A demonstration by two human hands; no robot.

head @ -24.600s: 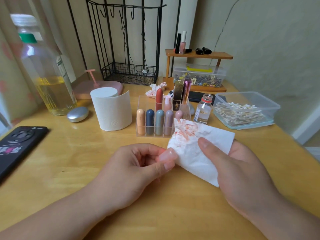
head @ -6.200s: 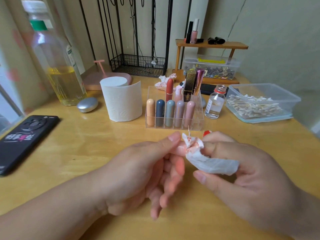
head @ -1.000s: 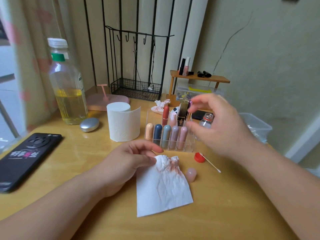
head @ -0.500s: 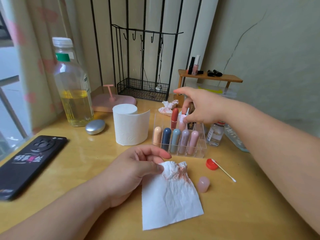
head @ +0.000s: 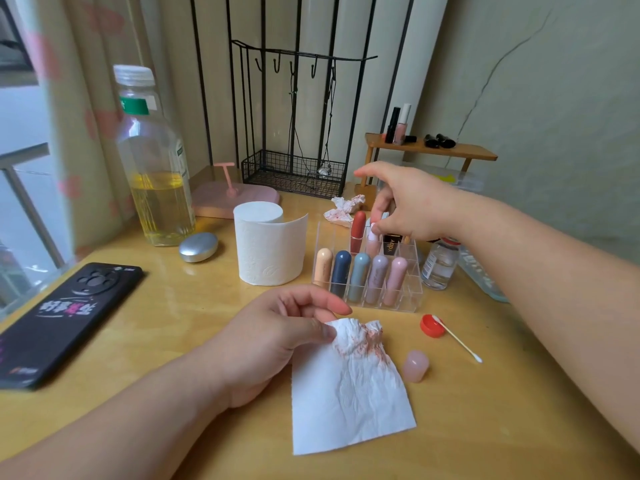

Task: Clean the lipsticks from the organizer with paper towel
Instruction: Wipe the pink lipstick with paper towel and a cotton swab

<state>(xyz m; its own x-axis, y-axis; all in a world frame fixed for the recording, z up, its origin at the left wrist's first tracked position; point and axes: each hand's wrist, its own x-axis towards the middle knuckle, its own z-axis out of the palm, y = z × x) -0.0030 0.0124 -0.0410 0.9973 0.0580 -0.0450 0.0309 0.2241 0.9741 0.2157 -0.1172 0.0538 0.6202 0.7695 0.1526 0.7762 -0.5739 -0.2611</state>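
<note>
A clear acrylic organizer [head: 410, 301] stands mid-table. Its front row holds several pastel lipsticks [head: 360, 277]; behind them stand a red lipstick [head: 357, 232] and a pale pink lipstick [head: 373, 241]. My right hand [head: 412, 202] reaches over the back row, its thumb and fingers pinching the top of the pale pink lipstick. My left hand [head: 270, 341] pinches the top left corner of a white paper towel [head: 346, 396], which lies flat on the table with red smears along its top edge. A loose pale pink cap [head: 415, 365] lies right of the towel.
A red bottle cap [head: 431, 327] and cotton swab [head: 460, 344] lie in front of the organizer. Paper roll [head: 268, 251], oil bottle [head: 156, 174], silver case [head: 198, 247] and black phone [head: 62, 320] sit left. A small glass bottle [head: 438, 265] stands right; a crumpled stained tissue [head: 343, 211] lies behind.
The right hand let go of the towel and reached out to the organizer's back row. The towel now lies on the table, held by the left hand alone.
</note>
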